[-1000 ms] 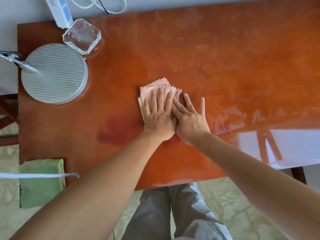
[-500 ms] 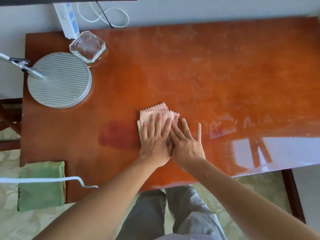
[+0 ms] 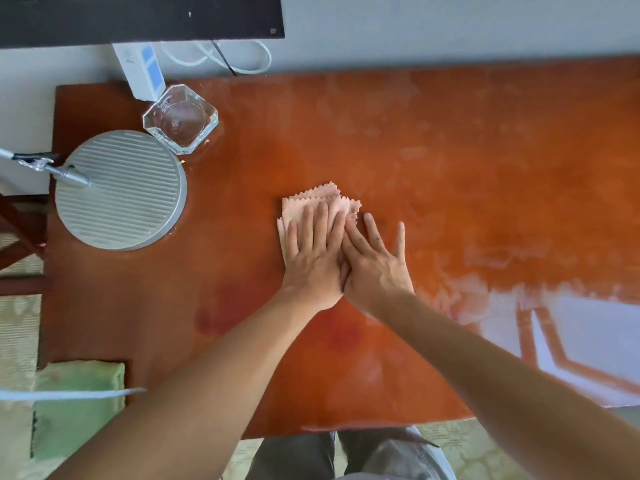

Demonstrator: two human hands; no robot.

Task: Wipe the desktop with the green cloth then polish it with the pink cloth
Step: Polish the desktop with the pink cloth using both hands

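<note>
The folded pink cloth (image 3: 320,199) lies mid-desk on the glossy orange-brown desktop (image 3: 467,161). My left hand (image 3: 313,258) presses flat on it with straight fingers, covering its near half. Beside it, my right hand (image 3: 377,268) lies flat with spread fingers. Its index finger reaches the cloth's right edge next to the left hand; the other fingers rest on bare wood. The green cloth (image 3: 78,415) sits folded at the desk's front left corner, away from both hands.
A round ribbed grey lamp base (image 3: 121,190) stands at the left, with a glass ashtray (image 3: 180,119) and a white box (image 3: 140,69) behind it. A dark panel (image 3: 138,15) runs along the wall. A white strap (image 3: 69,394) crosses the green cloth.
Both hands pulled the pink cloth toward the desk's near edge, then pushed it back away. The view has also shifted, showing more of the wall.
</note>
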